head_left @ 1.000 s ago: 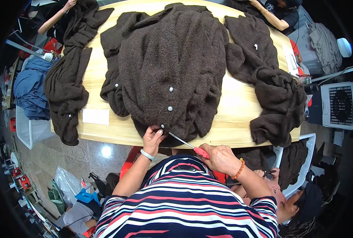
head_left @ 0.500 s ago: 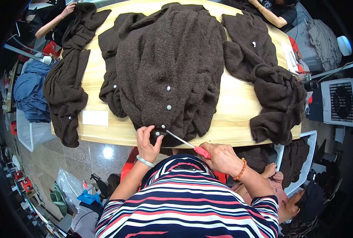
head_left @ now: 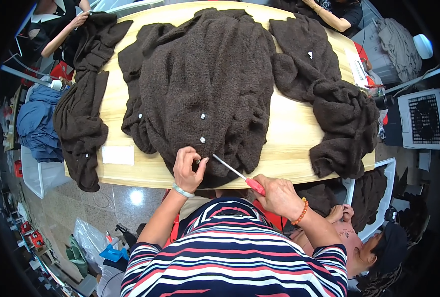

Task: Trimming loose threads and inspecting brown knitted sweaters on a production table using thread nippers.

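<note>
A dark brown knit cardigan [head_left: 210,69] lies bunched in front of me, with pale sparkly buttons [head_left: 203,116] down its front. My left hand [head_left: 187,171] is curled at its near edge, thumb and fingertips pinching the knit where the lower buttons are covered. My right hand [head_left: 279,195] is closed around the red handle of a tool with a long thin metal shaft [head_left: 230,166]. The shaft slants up and left over the cardigan, its tip a short way right of my left thumb. Whether the tip touches the knit cannot be told.
More brown knit garments lie at the table's left [head_left: 79,119] and right [head_left: 341,119]. A white paper [head_left: 118,155] rests on the wooden table [head_left: 289,133]. Co-workers are at the far corners and lower right. White bins [head_left: 389,193] stand beside the table.
My left fingers have closed in over the lower buttons, which were visible before. The tool's tip has moved away from a button. The view has shifted slightly.
</note>
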A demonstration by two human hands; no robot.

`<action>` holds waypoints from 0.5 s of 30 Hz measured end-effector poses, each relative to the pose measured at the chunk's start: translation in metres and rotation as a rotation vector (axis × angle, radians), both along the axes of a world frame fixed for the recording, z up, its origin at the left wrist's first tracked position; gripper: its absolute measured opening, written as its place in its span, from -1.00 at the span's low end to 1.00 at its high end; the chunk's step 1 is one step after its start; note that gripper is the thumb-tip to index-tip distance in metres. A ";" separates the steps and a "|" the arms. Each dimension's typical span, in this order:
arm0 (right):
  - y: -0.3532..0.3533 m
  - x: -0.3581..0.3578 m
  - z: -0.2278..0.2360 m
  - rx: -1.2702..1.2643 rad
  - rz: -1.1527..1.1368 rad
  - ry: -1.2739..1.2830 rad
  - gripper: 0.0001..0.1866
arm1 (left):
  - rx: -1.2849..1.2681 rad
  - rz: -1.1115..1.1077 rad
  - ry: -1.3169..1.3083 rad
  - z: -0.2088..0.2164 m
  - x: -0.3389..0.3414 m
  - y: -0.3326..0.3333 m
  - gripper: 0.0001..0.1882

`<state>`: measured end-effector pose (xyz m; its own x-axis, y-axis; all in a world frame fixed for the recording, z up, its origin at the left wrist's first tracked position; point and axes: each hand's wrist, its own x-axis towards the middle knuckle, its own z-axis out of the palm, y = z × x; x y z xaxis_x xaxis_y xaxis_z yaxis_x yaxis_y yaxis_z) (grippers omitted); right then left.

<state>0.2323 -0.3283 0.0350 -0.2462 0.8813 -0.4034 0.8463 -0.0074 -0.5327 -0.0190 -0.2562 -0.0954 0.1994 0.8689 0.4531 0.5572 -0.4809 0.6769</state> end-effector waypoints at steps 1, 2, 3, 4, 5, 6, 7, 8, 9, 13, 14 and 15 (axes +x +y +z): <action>0.000 0.001 -0.005 0.002 -0.010 -0.001 -0.78 | 0.002 -0.010 -0.001 0.011 0.010 0.009 -0.74; 0.001 0.000 -0.008 0.034 -0.034 0.008 -0.77 | 0.066 0.037 0.059 0.023 0.021 0.021 -0.69; 0.002 -0.001 -0.009 0.067 -0.054 0.016 -0.76 | 0.133 0.088 0.120 0.029 0.029 0.032 -0.64; 0.004 -0.002 -0.007 0.071 -0.055 0.017 -0.76 | 0.049 0.088 0.197 0.025 0.034 0.040 -0.57; 0.007 -0.004 -0.002 0.027 -0.041 0.000 -0.75 | -0.036 0.033 0.243 0.011 0.032 0.050 -0.64; 0.009 -0.005 0.001 -0.017 -0.029 -0.017 -0.75 | -0.093 -0.005 0.165 0.003 0.028 0.060 -0.68; 0.011 -0.004 0.005 -0.011 -0.028 -0.015 -0.75 | -0.150 -0.042 0.086 -0.005 0.022 0.067 -0.71; 0.010 -0.001 0.006 -0.005 -0.043 -0.038 -0.75 | -0.190 -0.036 -0.027 0.002 0.021 0.072 -0.77; 0.008 0.002 0.008 0.000 -0.052 -0.056 -0.75 | -0.232 -0.025 -0.136 0.012 0.016 0.075 -0.82; 0.004 0.015 0.004 0.098 -0.174 -0.027 -0.78 | -0.535 0.065 -0.588 0.026 -0.036 0.103 -0.84; 0.004 0.017 0.001 0.107 -0.198 -0.014 -0.79 | -0.472 0.061 -0.625 0.036 -0.054 0.116 -0.84; 0.004 0.017 -0.001 0.106 -0.202 -0.015 -0.79 | -0.402 0.142 -0.676 0.037 -0.076 0.132 -0.86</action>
<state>0.2494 -0.3240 0.0339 -0.0553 0.9496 -0.3085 0.8410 -0.1223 -0.5271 -0.0955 -0.1241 -0.0579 -0.1312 0.9879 0.0826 0.0015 -0.0831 0.9965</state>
